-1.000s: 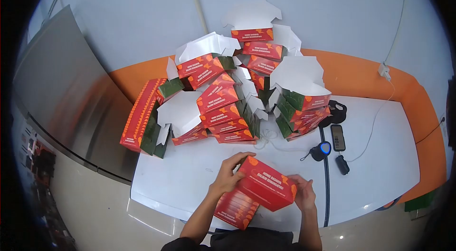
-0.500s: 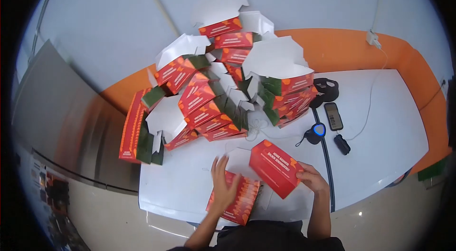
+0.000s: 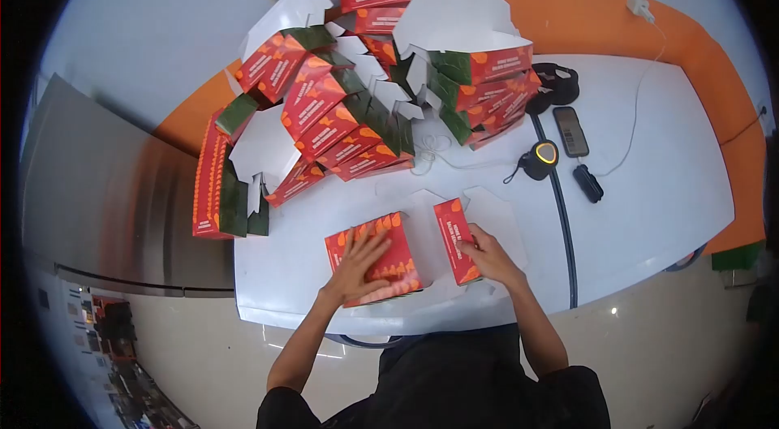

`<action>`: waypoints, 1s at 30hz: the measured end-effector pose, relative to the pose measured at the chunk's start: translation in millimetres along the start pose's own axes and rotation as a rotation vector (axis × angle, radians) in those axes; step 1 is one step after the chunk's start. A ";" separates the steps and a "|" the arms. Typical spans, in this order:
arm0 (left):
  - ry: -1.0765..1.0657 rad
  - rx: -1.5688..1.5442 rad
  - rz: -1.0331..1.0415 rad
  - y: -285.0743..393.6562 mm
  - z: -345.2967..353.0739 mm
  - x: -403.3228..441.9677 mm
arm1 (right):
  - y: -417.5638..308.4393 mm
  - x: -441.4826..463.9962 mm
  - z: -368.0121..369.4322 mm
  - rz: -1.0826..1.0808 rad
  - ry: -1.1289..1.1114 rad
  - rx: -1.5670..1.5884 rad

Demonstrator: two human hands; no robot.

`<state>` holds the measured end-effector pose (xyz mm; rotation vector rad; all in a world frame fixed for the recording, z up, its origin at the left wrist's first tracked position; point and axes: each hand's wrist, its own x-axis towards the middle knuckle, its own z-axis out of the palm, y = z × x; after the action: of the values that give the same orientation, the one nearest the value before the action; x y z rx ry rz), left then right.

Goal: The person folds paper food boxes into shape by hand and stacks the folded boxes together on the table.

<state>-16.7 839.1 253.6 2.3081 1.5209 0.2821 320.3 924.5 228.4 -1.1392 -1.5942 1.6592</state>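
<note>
A red box (image 3: 452, 230) is clamped by the fingers of the right hand (image 3: 490, 257); a red cardboard pile (image 3: 401, 252) is touched by the left hand (image 3: 359, 269), fingers spread apart.

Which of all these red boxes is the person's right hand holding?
The red box in front of the pile, gripped by the right hand. Its red neighbour lies under the spread left hand instead.

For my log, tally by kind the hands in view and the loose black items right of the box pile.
Hands: 2 (left hand, right hand)
Phone-like device: 1
Round gadget: 1
Small block: 1
Looped item: 1
Total: 6
</note>
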 end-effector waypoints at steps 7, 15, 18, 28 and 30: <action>0.177 0.183 -0.347 30.1 23.0 38.4 | -13.3 4.1 68.2 -0.065 0.005 -0.392; 0.161 0.199 -0.379 24.4 30.4 41.8 | 10.2 12.9 113.2 -0.057 -0.023 -0.191; 0.159 0.213 -0.392 24.5 30.5 43.2 | 30.0 13.2 114.0 -0.068 -0.051 0.153; 0.213 0.004 -0.482 32.4 21.0 48.0 | 28.6 69.7 44.2 -0.298 0.137 -0.036; 0.218 0.032 -0.482 39.7 20.6 56.6 | 33.5 87.3 38.6 -0.456 0.205 -0.371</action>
<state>46.8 873.0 248.9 1.8983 2.1402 0.3860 250.4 975.8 176.3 -0.9800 -1.8975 0.9525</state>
